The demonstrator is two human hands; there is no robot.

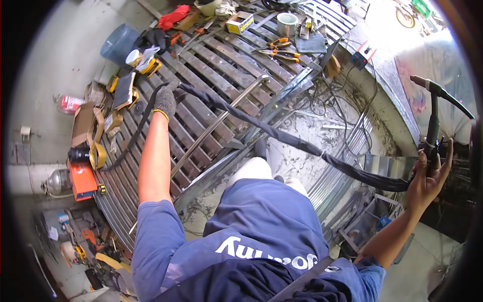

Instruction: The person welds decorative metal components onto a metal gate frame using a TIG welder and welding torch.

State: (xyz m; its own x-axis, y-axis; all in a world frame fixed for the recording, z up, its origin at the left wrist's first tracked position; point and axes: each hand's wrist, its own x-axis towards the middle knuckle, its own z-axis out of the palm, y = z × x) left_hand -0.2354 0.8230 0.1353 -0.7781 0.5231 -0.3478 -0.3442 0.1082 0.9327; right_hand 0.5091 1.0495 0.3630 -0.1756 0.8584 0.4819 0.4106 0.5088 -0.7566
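Note:
A grey knitted glove with a yellow cuff covers my left hand point(165, 100), which is closed around a black sleeved cable point(271, 132) above the slatted metal bench. From there the cable runs across my front to the right. At its other end is a TIG welding torch point(433, 118), held upright in my bare right hand point(425, 183). My thumb and fingers are around the torch handle, with some fingers stretched out. A long metal bar point(216, 123) lies across the slats point(201, 90), under the cable.
Orange-handled pliers point(282, 50), a yellow-white box point(240, 23) and a grey can point(287, 23) stand on the bench's far side. A blue bucket point(119, 44) and an orange box point(82, 179) are at left. Metal strips point(337, 176) and loose wires point(347, 116) lie on the floor.

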